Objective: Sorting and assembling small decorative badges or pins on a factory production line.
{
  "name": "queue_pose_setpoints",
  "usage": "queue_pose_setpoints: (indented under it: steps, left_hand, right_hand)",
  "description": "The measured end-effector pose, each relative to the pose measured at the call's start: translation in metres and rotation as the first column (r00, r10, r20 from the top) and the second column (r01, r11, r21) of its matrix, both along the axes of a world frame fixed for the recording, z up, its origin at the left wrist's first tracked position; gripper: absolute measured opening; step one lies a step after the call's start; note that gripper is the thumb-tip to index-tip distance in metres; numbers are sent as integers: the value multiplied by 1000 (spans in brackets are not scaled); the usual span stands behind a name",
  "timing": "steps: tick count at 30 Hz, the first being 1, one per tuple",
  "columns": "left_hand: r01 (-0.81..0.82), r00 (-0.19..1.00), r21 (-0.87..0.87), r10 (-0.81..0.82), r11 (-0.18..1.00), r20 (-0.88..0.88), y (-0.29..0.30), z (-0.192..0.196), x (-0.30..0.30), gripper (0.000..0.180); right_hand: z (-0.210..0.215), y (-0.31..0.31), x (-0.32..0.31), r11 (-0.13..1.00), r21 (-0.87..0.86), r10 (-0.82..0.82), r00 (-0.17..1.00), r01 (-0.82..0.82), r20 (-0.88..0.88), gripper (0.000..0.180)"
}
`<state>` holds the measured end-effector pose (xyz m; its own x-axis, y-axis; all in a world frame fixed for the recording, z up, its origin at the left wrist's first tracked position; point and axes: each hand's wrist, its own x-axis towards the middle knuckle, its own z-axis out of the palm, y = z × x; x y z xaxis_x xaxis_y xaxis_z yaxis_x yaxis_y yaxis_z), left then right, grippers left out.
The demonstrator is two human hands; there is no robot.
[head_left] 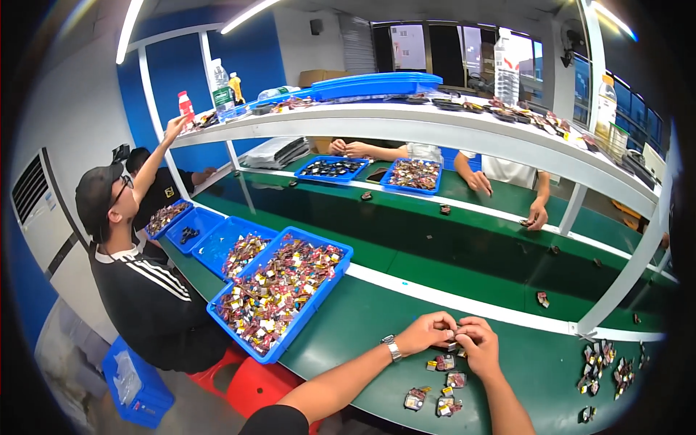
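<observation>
Over the green table (341,348), my left hand (428,332) and my right hand (478,344) meet with their fingertips pinched together. Between them is a small dark part (451,345), mostly covered by my fingers. Both hands are closed on it. Just below my hands lie several small flat parts (456,380), dark with reddish-brown, white and yellow bits; their exact kind is too small to tell. To the left of my left forearm, a large blue tray (346,262) is heaped with similar small pieces.
A conveyor belt (391,217) runs beyond a white rail, carrying scattered parts. Clusters of parts (596,366) lie at right. A white shelf (377,130) spans overhead on posts. A person in black (145,297) sits at left, arm raised to a red bottle (185,106). Other people work across the belt.
</observation>
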<state>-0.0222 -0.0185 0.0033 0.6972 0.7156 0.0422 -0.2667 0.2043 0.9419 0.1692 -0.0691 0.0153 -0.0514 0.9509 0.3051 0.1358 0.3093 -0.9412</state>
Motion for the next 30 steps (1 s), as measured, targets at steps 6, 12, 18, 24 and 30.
queue_pose_setpoints:
  steps: [6,12,18,24,30]
  left_hand:
    - [20,999,-4,-20,1000,-36,4,1,5,13]
    - [-141,985,26,143,990,-95,-1,0,-7,15]
    - [-157,987,-52,158,986,16,-6,7,9,28]
    - [-110,993,-41,112,993,34,-7,-1,6,30]
    - [-77,988,-97,89,992,125,-1,-6,5,25]
  right_hand:
    - [1,-1,9,1000,-19,12,999,-11,47,8]
    - [12,4,-6,966,258,-81,919,-23,387,13]
    - [19,-7,-3,923,372,-267,863,101,428,13]
    - [19,-10,-5,869,486,-329,837,89,436,14]
    - [14,-11,-15,888,414,-346,886,202,310,15]
